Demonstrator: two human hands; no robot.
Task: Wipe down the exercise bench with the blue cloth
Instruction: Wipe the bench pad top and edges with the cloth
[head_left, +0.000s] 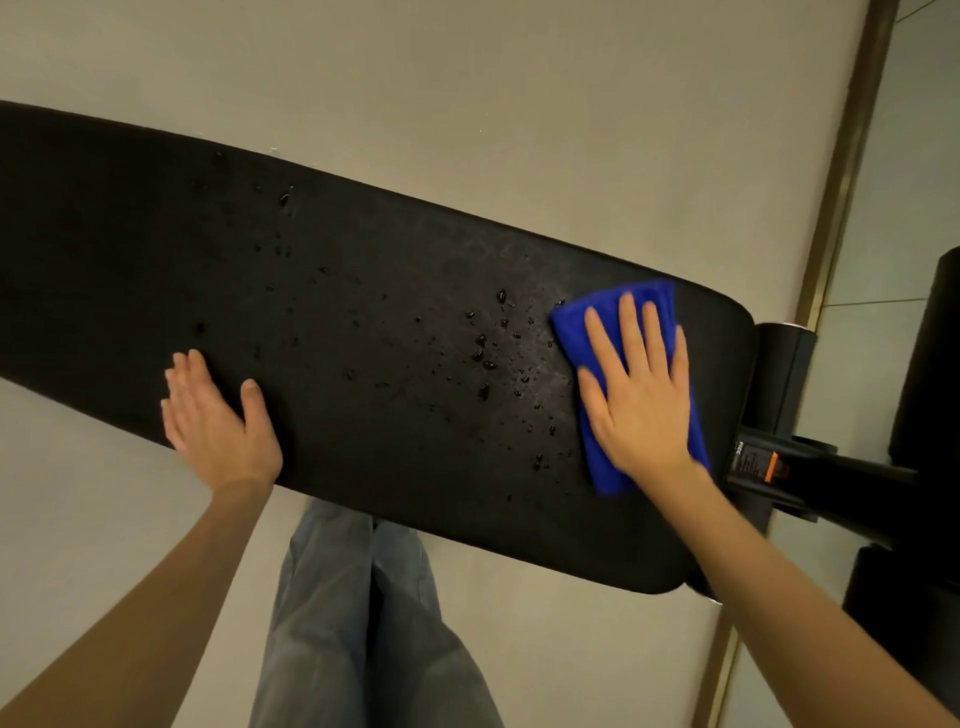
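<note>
Fingers straight and spread, my right hand (638, 395) presses the folded blue cloth (571, 332) flat against the exercise bench (130, 249), near its right end and toward the far edge. My left hand (215, 415) lies open on the pad's near edge, thumb out on the black surface, holding nothing. Water droplets (483, 358) are scattered over the pad between my hands, thickest just left of the cloth. Beyond the right end, the black frame (774, 457) carries an orange label. My jeans (358, 623) show below the near edge.
</note>
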